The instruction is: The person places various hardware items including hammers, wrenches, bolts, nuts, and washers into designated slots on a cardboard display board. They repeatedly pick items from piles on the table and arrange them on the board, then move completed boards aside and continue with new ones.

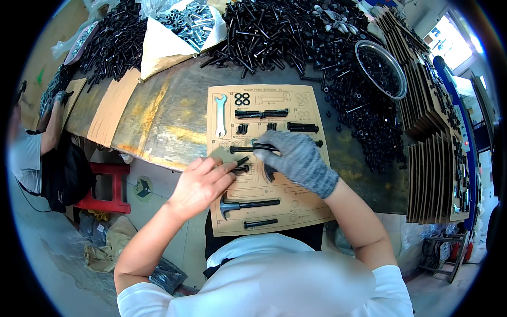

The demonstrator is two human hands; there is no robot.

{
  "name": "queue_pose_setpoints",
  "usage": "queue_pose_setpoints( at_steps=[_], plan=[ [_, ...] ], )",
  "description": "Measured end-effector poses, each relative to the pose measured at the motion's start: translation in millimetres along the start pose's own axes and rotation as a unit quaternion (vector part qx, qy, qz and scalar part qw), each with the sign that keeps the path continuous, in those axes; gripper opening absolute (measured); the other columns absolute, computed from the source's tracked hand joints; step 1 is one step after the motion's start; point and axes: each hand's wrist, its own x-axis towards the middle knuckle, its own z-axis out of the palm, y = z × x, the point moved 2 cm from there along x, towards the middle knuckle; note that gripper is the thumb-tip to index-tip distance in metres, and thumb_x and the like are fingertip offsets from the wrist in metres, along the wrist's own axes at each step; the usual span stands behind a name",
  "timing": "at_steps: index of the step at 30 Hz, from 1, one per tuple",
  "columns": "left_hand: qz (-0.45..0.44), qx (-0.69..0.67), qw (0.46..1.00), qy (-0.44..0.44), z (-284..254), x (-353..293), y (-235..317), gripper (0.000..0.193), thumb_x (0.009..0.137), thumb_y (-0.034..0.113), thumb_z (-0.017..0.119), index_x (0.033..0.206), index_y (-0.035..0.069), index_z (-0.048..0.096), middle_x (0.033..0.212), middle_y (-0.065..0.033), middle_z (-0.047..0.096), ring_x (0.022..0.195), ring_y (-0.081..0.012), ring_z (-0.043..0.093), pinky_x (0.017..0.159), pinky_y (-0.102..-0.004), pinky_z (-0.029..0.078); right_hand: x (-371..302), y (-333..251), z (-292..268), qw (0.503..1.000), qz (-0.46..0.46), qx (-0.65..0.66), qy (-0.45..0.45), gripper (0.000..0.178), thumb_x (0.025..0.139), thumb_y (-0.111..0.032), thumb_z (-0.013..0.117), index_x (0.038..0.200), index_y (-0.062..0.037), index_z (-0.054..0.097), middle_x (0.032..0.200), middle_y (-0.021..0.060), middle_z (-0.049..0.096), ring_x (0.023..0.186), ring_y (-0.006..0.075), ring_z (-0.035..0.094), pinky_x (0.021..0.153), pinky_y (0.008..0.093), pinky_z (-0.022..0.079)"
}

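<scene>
A brown cardboard sheet (311,185) printed with part outlines overlaps the bench's near edge. My bare left hand (198,185) has its fingertips closed on short black bolts (242,168) at the sheet's middle left. My right hand (298,161), in a grey knit glove, bends its thumb and fingers around a long black bolt (240,150); its palm hides part of the card. Beneath the glove, a dark curved part (269,173) shows partly. Higher on the sheet are a silver open-end wrench (220,116), several black rings (242,99) and paired long bolts (261,113). Lower down lies a long black hook-headed part (248,204).
Heaps of black bolts (269,34) cover the bench's far side, beside a paper bag of silver hardware (185,26). At right are a clear round tub (381,68), nuts (364,134) and stacked cardboard sheets (435,177). A co-worker (45,142) is at far left, near a red stool (108,185).
</scene>
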Motion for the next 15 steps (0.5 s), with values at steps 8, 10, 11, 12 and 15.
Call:
queue_pose_setpoints(
  at_steps=[8, 10, 11, 12, 15],
  plan=[
    [-0.196, -0.143, 0.968, 0.065, 1, -23, -4, 0.049, 0.073, 0.021, 0.086, 0.115, 0.008, 0.064, 0.102, -0.0084, 0.056, 0.095, -0.0332, 0.059, 0.078, -0.0421, 0.051, 22, -7, 39, 0.984, -0.034, -0.133, -0.114, 0.032, 0.092, -0.039, 0.068, 0.11, -0.0121, 0.074, 0.103, 0.0075, 0.069, 0.095, 0.0267, 0.068, 0.084, 0.0385, 0.055],
    [-0.244, -0.167, 0.955, 0.025, -2, -21, -7, 0.049, 0.074, 0.02, 0.086, 0.116, 0.008, 0.064, 0.101, -0.0086, 0.056, 0.093, -0.0323, 0.06, 0.078, -0.0418, 0.051, 14, -18, 40, 0.987, -0.02, -0.118, -0.109, 0.027, 0.091, -0.033, 0.069, 0.108, -0.0131, 0.076, 0.104, 0.0073, 0.066, 0.098, 0.0265, 0.065, 0.087, 0.0384, 0.054],
    [-0.267, -0.179, 0.947, 0.005, -1, -21, -10, 0.049, 0.074, 0.019, 0.085, 0.117, 0.008, 0.064, 0.101, -0.0087, 0.055, 0.093, -0.0319, 0.06, 0.078, -0.0417, 0.051, 8, -23, 43, 0.988, -0.04, -0.107, -0.107, 0.026, 0.091, -0.032, 0.069, 0.108, -0.0129, 0.075, 0.104, 0.0078, 0.065, 0.099, 0.027, 0.064, 0.089, 0.0389, 0.053],
    [-0.25, -0.175, 0.952, 0.0, 1, -20, -12, 0.047, 0.076, 0.019, 0.085, 0.118, 0.009, 0.066, 0.101, -0.0092, 0.055, 0.092, -0.0309, 0.06, 0.078, -0.0415, 0.051, 2, -29, 45, 0.988, -0.056, -0.098, -0.104, 0.026, 0.091, -0.031, 0.068, 0.108, -0.0127, 0.074, 0.104, 0.0084, 0.065, 0.101, 0.0275, 0.064, 0.09, 0.0395, 0.053],
    [-0.176, -0.165, 0.97, 0.003, -7, -14, -14, 0.039, 0.079, 0.02, 0.083, 0.113, 0.009, 0.067, 0.1, -0.0089, 0.056, 0.091, -0.0301, 0.06, 0.077, -0.0408, 0.051, -15, -41, 58, 0.976, -0.126, -0.15, -0.096, 0.022, 0.091, -0.027, 0.066, 0.107, -0.0129, 0.073, 0.104, 0.0079, 0.064, 0.103, 0.0262, 0.06, 0.095, 0.0392, 0.05]
  ],
)
